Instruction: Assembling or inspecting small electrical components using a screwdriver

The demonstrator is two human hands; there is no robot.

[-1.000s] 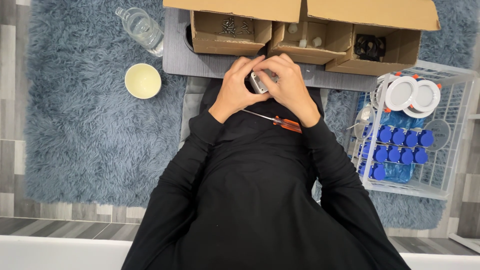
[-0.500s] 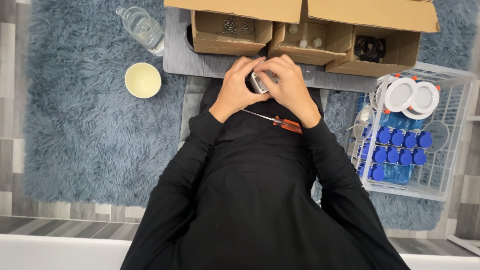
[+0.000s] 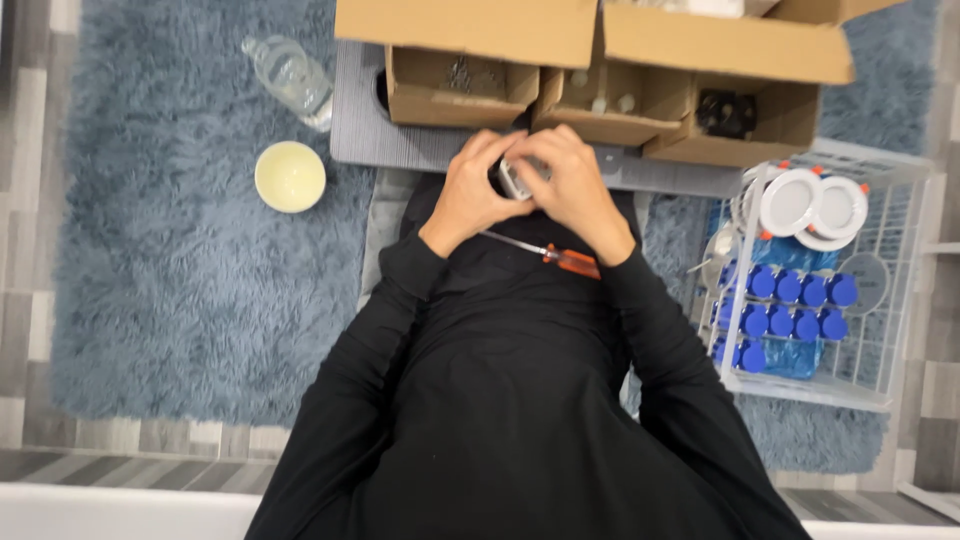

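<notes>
1. I see a small round metal-and-white part held between both hands, in front of my chest and just short of the grey mat. It is mostly covered, so I cannot tell its long axis.
2. My left hand wraps it from the left with fingers curled over the top; my right hand closes on it from the right. Both are narrow and clasped around the part, about equally near, with fingertips meeting above it.
3. Just below the hands, a screwdriver with an orange handle lies on my lap. Its shaft points left toward the left wrist and the handle sits under the right wrist.
4. Beyond the hands, open brown cardboard boxes stand on the mat, small parts inside.
5. To the right, a white wire basket holds round white discs and rows of blue-capped pieces.
6. To the left, on the blue shaggy rug, sit a pale yellow bowl and a clear plastic bottle lying on its side.
</notes>
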